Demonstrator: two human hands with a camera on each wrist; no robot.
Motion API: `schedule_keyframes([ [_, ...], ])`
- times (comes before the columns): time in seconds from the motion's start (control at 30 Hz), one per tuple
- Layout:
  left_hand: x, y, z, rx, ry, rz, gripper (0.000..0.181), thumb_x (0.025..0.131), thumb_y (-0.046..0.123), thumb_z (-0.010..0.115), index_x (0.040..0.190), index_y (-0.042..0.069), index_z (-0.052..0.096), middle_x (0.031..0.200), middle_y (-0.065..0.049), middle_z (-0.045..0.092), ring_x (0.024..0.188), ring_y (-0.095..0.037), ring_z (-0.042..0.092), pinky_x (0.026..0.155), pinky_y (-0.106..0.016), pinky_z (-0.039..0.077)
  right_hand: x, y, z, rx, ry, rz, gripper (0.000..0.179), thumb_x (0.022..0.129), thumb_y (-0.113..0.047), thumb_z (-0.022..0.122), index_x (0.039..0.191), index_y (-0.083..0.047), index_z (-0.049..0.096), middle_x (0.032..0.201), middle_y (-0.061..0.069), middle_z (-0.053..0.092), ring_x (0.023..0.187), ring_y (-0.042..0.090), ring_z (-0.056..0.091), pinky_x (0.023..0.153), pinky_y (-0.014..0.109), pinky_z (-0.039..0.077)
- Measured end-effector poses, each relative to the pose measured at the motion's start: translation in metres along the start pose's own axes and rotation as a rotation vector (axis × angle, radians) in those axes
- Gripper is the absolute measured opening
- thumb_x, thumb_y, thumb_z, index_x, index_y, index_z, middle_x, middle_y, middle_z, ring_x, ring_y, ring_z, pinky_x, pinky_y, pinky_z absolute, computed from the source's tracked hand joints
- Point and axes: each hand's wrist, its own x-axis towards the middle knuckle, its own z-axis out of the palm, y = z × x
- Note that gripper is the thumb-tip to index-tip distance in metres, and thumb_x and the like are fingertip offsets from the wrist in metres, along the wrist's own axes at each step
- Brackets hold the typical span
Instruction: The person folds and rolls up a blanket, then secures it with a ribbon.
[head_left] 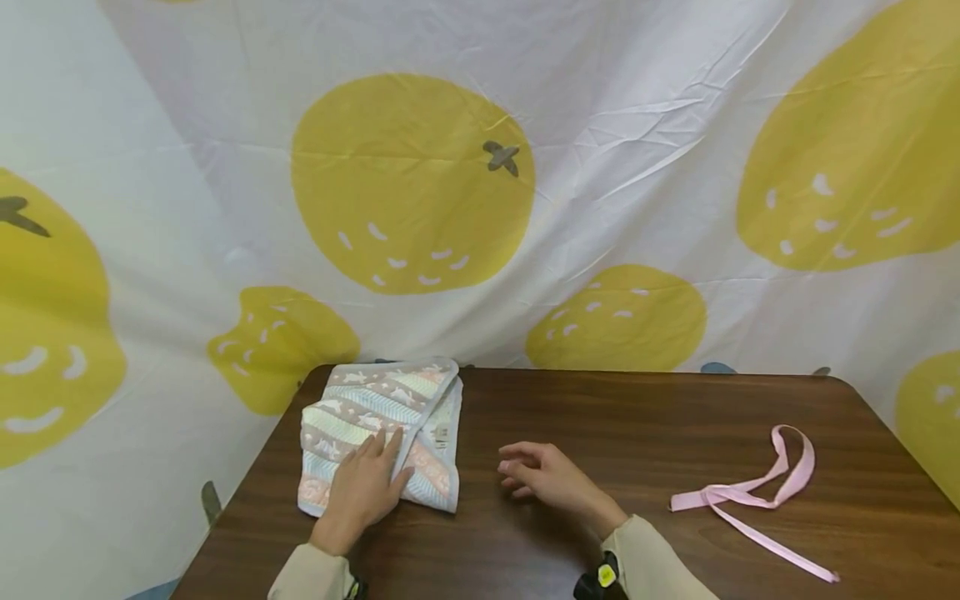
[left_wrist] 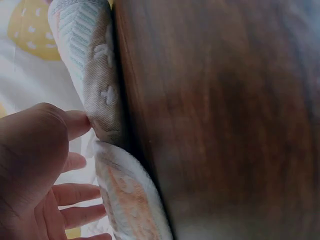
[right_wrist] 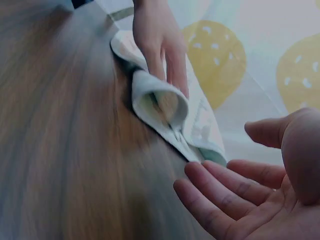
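Note:
A folded, quilted cloth (head_left: 375, 408) with pastel stripes and a pale blue edging lies at the left of the table. My left hand (head_left: 367, 483) rests on its front part with the fingers spread nearly straight. In the left wrist view, the thumb and fingertips of that hand touch the cloth (left_wrist: 102, 75). The right wrist view shows a cloth edge (right_wrist: 160, 97) curled up into an open loop beside the left hand (right_wrist: 162, 40). My right hand (head_left: 551, 483) is held over the table, right of the cloth, fingers loosely bent and nothing in them.
On the right side of the brown wooden table (head_left: 600, 408) lies a loosely looped pink ribbon (head_left: 750, 496). A white fabric backdrop (head_left: 637, 192) with yellow fruit prints hangs behind the table and along its left side.

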Motion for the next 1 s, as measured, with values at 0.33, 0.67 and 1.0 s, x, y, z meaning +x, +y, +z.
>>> schedule_keyframes([
  [0.33,0.0,0.0,0.003,0.007,0.053,-0.007,0.052,0.091,0.026,0.069,0.134,-0.002,0.058,0.129,-0.027,0.061,0.115,-0.042,0.061,0.093,-0.054,0.05,0.021,0.002,0.042,0.103,0.036,0.039,0.041,0.094,-0.007,0.063,0.127,0.015,0.054,0.111,0.028,0.067,0.097,0.034,0.07,0.079,0.041,0.059],
  [0.67,0.002,-0.003,-0.007,-0.014,0.229,0.018,0.039,0.085,0.006,0.066,0.122,-0.001,0.066,0.073,-0.017,0.067,0.056,-0.035,0.062,0.047,-0.045,0.046,0.03,0.003,0.069,0.133,0.08,0.029,0.041,0.089,-0.002,0.067,0.124,0.015,0.056,0.099,0.02,0.071,0.081,0.021,0.068,0.072,0.044,0.059],
  [1.0,0.002,-0.027,-0.04,-0.29,0.229,-0.253,0.027,0.092,0.005,0.057,0.115,0.004,0.071,0.089,-0.013,0.074,0.074,-0.031,0.068,0.061,-0.05,0.051,0.034,0.004,0.08,0.16,0.141,0.06,0.04,0.088,-0.004,0.068,0.121,0.016,0.057,0.092,0.019,0.073,0.065,0.012,0.062,0.058,0.032,0.057],
])
